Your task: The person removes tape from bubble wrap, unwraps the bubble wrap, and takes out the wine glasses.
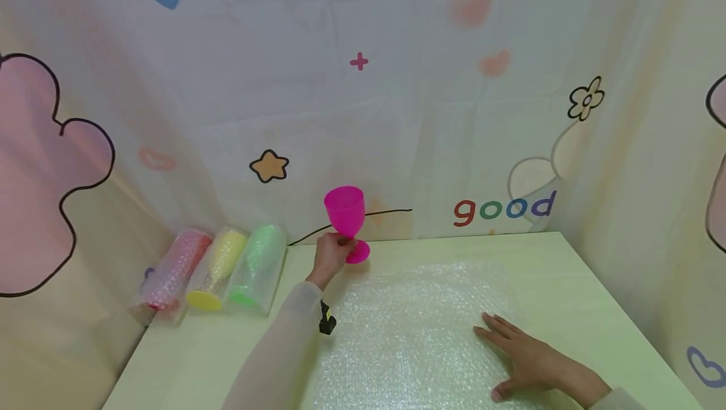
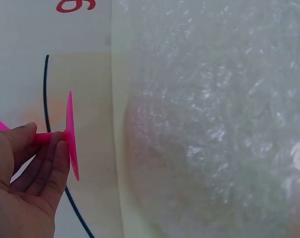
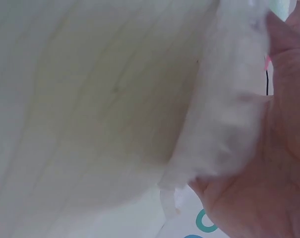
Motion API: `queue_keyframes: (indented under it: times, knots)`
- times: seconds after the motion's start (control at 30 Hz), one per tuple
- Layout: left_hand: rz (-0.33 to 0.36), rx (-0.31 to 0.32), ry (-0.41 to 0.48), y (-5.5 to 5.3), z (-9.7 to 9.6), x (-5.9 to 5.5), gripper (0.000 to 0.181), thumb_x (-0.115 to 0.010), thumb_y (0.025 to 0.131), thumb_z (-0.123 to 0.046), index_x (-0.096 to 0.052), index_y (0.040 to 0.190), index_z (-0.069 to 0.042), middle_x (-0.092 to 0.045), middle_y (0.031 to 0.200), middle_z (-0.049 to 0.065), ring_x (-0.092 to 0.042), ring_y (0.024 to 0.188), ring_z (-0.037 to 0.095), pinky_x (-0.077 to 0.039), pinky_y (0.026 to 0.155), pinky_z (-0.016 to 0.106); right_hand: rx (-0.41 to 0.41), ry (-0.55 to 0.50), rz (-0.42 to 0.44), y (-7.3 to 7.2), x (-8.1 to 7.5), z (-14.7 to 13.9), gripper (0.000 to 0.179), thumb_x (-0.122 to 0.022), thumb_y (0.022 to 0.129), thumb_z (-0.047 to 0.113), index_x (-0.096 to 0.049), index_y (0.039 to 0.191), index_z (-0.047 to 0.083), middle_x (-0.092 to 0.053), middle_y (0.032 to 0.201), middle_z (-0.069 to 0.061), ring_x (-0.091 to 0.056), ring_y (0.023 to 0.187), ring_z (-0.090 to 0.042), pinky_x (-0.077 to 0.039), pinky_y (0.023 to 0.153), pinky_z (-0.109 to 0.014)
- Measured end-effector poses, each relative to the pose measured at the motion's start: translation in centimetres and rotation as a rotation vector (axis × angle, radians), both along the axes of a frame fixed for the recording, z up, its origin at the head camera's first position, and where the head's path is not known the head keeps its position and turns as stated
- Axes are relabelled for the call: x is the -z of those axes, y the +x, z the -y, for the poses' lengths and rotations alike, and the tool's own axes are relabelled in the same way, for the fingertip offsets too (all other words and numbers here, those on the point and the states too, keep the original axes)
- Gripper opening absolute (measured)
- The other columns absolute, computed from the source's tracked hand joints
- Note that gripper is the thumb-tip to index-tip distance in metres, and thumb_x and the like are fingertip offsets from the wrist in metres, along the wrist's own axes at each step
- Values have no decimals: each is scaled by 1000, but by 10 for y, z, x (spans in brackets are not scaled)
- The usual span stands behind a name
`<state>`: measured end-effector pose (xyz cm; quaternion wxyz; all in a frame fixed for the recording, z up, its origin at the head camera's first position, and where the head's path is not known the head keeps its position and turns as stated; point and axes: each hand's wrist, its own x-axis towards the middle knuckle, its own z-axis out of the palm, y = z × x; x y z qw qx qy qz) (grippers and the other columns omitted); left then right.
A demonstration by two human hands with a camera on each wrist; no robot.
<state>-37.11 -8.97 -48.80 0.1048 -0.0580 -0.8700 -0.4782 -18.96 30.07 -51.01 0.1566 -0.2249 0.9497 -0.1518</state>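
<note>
By the back edge of the table, my left hand [image 1: 331,257] grips a bright pink plastic goblet [image 1: 346,208] by its stem. The goblet is upright with its bowl on top, and its round foot [image 2: 72,144] shows just past the fingers in the left wrist view. A sheet of clear bubble wrap [image 1: 408,334] is spread over the table in front of it. My right hand [image 1: 527,359] rests on the wrap's right side, fingers extended and thumb apart. In the right wrist view, a blurred edge of the wrap [image 3: 224,114] runs beside the palm.
To the left on the pale table [image 1: 181,359] lie three wrapped goblets: a red one [image 1: 176,271], a yellow one [image 1: 218,265] and a green one [image 1: 258,268]. A printed curtain [image 1: 408,133] stands right behind the table and along both sides.
</note>
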Motion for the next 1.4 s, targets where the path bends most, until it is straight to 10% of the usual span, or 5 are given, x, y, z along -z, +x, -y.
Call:
queue_keyframes:
  times: [0.97,1.4]
  knots:
    - [115,-59,-11,-16,-1,36,17,-69,88,-12,-76,95,2,-76,93,17,-69,87,27,-58,72,33,-15,-10,-33,2,3,-3,117,-79,56,66,-36,152,13,-21,162,-22,-21,145,-50,-44,99,-66]
    - [50,-49,-104,9,10,24,20,-62,86,-12,-73,97,1,-75,93,15,-67,75,22,-55,62,29,-40,-25,4,1,-2,-1,112,-78,63,62,-35,152,8,-18,161,-26,-18,145,-53,-37,103,-68]
